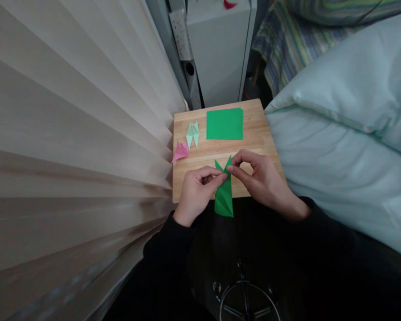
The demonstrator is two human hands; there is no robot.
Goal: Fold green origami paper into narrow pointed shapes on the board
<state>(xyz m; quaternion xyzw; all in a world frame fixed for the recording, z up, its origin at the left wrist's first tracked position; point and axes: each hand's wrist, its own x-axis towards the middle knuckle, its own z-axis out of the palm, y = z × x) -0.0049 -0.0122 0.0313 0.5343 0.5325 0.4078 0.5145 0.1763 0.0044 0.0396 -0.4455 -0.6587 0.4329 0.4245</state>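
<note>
A partly folded sheet of green origami paper point(224, 200) is held over the near edge of the small wooden table point(254, 120). Two pointed flaps stick up at its far end, and creases run down its lower part. My left hand point(200, 189) pinches it from the left, thumb and fingertips near the base of the points. From the right, my right hand point(260, 178) pinches the right-hand point between thumb and index finger. Beyond my hands lie a pale green folded paper piece point(193, 133) and a pink folded paper piece point(181, 151).
A stack of flat green paper point(224, 124) lies at the table's far side. A pleated curtain point(87, 133) hangs close on the left. Light blue bedding point(337, 147) borders the right. Behind the table stands a white cabinet point(220, 53); a round metal base point(249, 303) shows below.
</note>
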